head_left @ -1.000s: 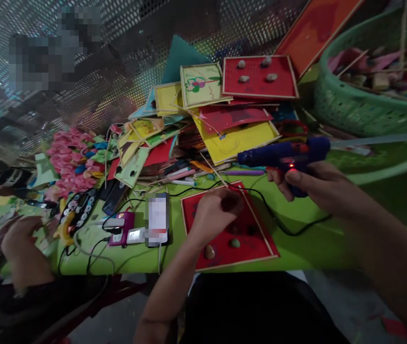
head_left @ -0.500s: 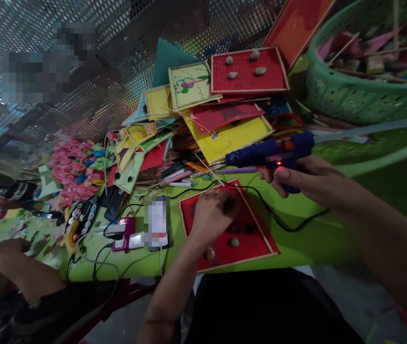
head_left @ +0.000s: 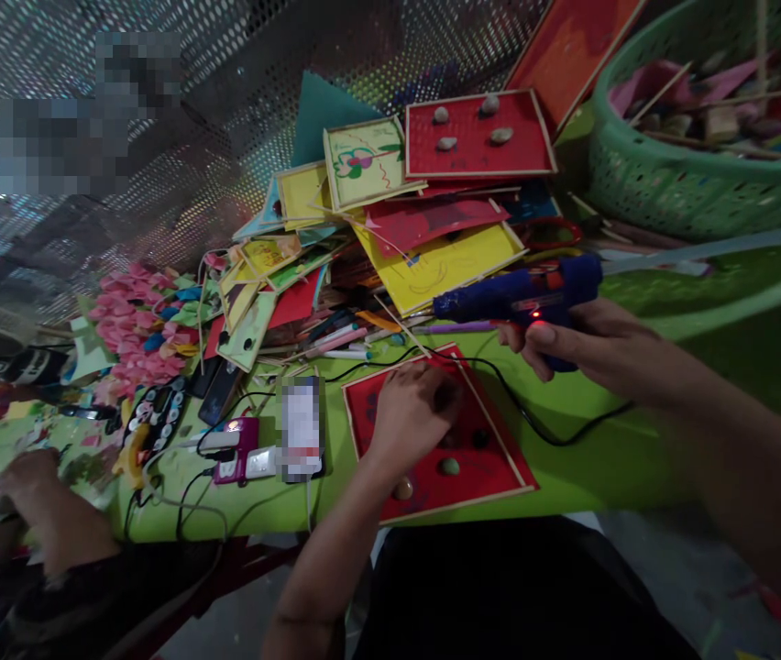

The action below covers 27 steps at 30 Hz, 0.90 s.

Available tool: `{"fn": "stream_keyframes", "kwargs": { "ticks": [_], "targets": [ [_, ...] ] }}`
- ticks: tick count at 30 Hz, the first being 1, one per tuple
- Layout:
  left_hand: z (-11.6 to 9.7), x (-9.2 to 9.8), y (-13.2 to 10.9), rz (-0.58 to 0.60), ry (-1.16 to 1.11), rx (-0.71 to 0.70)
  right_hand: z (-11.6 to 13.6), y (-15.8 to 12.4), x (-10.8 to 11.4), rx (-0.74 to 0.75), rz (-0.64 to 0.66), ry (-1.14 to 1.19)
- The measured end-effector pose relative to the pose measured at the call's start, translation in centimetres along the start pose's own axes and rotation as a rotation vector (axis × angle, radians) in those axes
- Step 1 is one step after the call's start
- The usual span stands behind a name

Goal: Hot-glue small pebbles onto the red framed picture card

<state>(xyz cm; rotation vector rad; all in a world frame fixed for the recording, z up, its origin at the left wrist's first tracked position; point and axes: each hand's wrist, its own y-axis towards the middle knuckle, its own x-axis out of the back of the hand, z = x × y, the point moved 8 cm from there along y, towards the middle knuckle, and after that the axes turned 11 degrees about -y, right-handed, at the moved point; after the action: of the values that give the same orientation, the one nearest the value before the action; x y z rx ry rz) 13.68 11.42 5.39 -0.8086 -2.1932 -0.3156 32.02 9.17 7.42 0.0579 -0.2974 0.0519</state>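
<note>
My right hand [head_left: 610, 353] is wrapped round the handle of a blue hot glue gun [head_left: 500, 289], its nozzle pointing left and a small red light glowing. A clear glue stick [head_left: 713, 249] sticks out of the gun's back. My left hand [head_left: 414, 408] rests with curled fingers on a red card [head_left: 479, 481] edged with thin wooden sticks; whatever is under its fingertips is hidden. On the card lie a greenish stone [head_left: 449, 467], a brownish stone [head_left: 402, 488] and a dark stone [head_left: 480, 437].
Framed cards are piled behind, including a red one with stones [head_left: 477, 156]. A green basket [head_left: 699, 183] stands at the back right. Left of the card are a phone [head_left: 302, 426], a purple power adapter [head_left: 243, 449] and cables. A co-worker's hands [head_left: 29, 481] are at far left.
My hands, the glue gun and the red card stay almost still. The co-worker's hands at the left have shifted slightly to the right.
</note>
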Motion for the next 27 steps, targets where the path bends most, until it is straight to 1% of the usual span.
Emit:
{"fn": "stream_keyframes", "kwargs": {
  "ticks": [7,14,23,27],
  "targets": [
    [-0.36,-0.05,-0.04,-0.009,0.058,-0.039,-0.24,-0.08,-0.11,-0.005,0.002,0.006],
    [-0.54,0.00,-0.05,0.006,0.106,-0.020,-0.31,-0.18,-0.03,0.004,0.007,-0.013],
    [-0.78,-0.03,-0.12,0.002,0.172,-0.043,-0.07,-0.14,-0.07,-0.011,0.005,-0.032],
    [-0.91,-0.04,-0.15,-0.007,0.182,-0.053,-0.43,-0.09,-0.07,-0.025,0.007,-0.036]
  ]
}}
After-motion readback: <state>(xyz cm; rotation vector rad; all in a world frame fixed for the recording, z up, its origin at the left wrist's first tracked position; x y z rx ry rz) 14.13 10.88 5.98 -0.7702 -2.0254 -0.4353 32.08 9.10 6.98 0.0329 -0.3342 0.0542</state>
